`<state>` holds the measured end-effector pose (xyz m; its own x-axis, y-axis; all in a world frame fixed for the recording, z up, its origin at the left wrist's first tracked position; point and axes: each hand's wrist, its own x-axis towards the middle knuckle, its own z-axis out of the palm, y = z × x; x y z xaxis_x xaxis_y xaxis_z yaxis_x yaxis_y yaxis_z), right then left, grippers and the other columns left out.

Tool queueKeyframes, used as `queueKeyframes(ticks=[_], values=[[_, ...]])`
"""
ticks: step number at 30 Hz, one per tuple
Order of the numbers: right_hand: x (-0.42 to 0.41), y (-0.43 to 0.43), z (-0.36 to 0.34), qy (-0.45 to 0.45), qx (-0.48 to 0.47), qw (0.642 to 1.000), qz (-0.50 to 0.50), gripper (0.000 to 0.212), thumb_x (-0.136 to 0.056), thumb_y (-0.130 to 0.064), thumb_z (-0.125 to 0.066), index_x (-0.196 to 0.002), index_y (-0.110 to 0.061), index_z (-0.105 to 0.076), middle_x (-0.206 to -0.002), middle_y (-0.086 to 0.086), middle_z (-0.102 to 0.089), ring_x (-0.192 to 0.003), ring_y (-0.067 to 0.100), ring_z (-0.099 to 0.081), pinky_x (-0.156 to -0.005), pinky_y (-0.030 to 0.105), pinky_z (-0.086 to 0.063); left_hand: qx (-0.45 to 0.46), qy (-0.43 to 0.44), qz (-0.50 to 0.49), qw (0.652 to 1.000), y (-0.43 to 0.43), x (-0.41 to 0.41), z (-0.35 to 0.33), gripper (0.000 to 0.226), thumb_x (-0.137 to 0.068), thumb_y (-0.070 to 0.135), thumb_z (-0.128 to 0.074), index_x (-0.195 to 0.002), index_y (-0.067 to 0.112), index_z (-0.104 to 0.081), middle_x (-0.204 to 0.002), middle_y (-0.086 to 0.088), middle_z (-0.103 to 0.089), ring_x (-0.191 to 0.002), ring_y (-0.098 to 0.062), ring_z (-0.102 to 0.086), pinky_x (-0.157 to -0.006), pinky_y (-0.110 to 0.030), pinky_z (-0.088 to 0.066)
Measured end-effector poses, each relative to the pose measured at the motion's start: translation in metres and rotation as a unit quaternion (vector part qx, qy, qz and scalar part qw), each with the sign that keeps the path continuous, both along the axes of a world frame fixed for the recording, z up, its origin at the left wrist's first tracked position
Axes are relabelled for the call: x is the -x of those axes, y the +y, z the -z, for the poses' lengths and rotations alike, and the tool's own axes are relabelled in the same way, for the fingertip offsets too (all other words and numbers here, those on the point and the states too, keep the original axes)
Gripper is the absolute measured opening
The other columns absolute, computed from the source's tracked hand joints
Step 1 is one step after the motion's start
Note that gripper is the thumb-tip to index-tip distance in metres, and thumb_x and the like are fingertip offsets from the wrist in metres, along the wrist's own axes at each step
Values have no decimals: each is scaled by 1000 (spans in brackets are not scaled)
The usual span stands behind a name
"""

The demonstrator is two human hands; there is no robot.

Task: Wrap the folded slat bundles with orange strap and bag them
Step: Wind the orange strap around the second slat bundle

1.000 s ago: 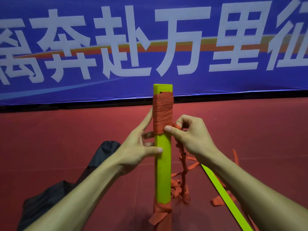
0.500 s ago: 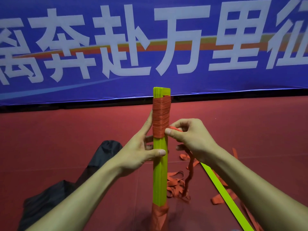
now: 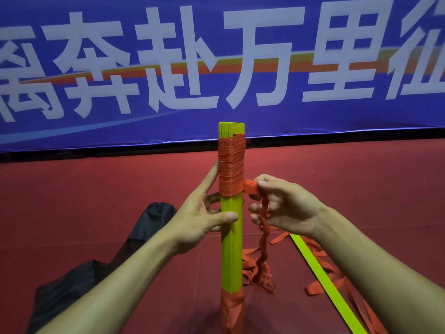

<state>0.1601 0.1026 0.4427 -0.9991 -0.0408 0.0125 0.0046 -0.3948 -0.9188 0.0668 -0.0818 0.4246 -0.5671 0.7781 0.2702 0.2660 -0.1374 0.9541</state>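
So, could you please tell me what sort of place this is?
Probably an indoor sports hall or event venue: a red matted floor, a large blue banner with white Chinese characters along the wall, and loose orange strap lying on the floor.

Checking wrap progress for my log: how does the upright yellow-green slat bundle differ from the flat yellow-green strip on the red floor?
The upright yellow-green slat bundle stands on end, held by the left hand; the flat yellow-green strip lies slanting on the red floor, unheld. The bundle is a thick stack bound in orange strap; the strip is thin and unbound. Both share one colour.
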Motion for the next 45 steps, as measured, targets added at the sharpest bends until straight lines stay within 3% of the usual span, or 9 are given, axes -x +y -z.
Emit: queueKeyframes(ticks=[5, 12, 19, 22, 26, 30, 35, 39, 45], values=[[-1, 2, -2, -17, -11, 1000, 15, 21, -73, -16, -72, -71, -18, -52, -67, 2, -47, -57, 17, -52, -58, 31, -46, -12, 10, -11, 1000, 4, -3, -1, 101, -80, -4, -73, -121, 81, -38, -119, -7, -67, -92, -25, -72, -77, -44, -61], [1, 0, -4, 15, -230, 953, 197, 30, -84, -8, -72, -66, -11, -49, -51, 4, -42, -44, 19, -49, -48, 25, -43, -12, 31, -48, 998, 7, -5, 1, 99, -82, -11, -71, -130, 67, -34, -115, -2, -65, -77, -16, -70, -65, -29, -57], [-4, -1, -5, -3, -175, 982, 71, 18, -86, -15, -68, -79, -15, -51, -69, 10, -51, -60, 26, -58, -58, 33, -50, -22, 56, -87, 994, 11, -1, 4, 97, -80, -7, -76, -128, 70, -41, -107, 11, -71, -97, -22, -67, -71, -28, -58], [-1, -12, -4, 38, -246, 958, 144, 23, -89, -15, -69, -79, -9, -49, -60, 10, -52, -55, 24, -56, -52, 31, -49, -13, 67, -104, 992, 14, -3, 5, 99, -80, -8, -76, -126, 72, -41, -107, 18, -71, -99, -24, -68, -72, -26, -57], [3, -21, -3, 76, -279, 931, 221, 34, -82, -22, -77, -73, -6, -49, -56, 5, -53, -52, 17, -55, -51, 32, -52, -2, 101, -128, 987, 17, -10, 4, 103, -76, -7, -79, -142, 59, -36, -116, 4, -67, -89, -10, -71, -72, -30, -60], [5, -26, 1, 81, -296, 915, 263, 40, -74, -26, -84, -68, -8, -49, -49, -4, -51, -48, 14, -52, -50, 32, -50, 16, 110, -154, 982, 19, -14, 2, 106, -73, -1, -84, -142, 61, -33, -109, -4, -68, -73, -27, -75, -77, -48, -62], [10, -27, 3, 99, -349, 877, 316, 45, -70, -31, -86, -60, -12, -47, -43, -4, -47, -41, 18, -48, -46, 29, -39, 15, 90, -164, 982, 19, -17, -1, 102, -72, -4, -84, -142, 52, -34, -104, -6, -68, -72, -31, -75, -76, -51, -62], [13, -27, 3, 97, -378, 853, 346, 56, -54, -58, -82, -52, -16, -43, -44, 1, -45, -45, 18, -43, -48, 31, -35, 13, 82, -158, 984, 16, -18, -3, 96, -72, -5, -83, -140, 46, -40, -109, -14, -65, -73, -32, -73, -75, -50, -62], [13, -31, 1, 102, -375, 845, 368, 52, -67, -36, -86, -49, -15, -42, -43, 8, -50, -40, 18, -45, -45, 27, -35, 34, 90, -201, 975, 16, -15, -3, 93, -61, 14, -93, -130, 49, -42, -89, -3, -65, -62, -21, -70, -70, -47, -62]])
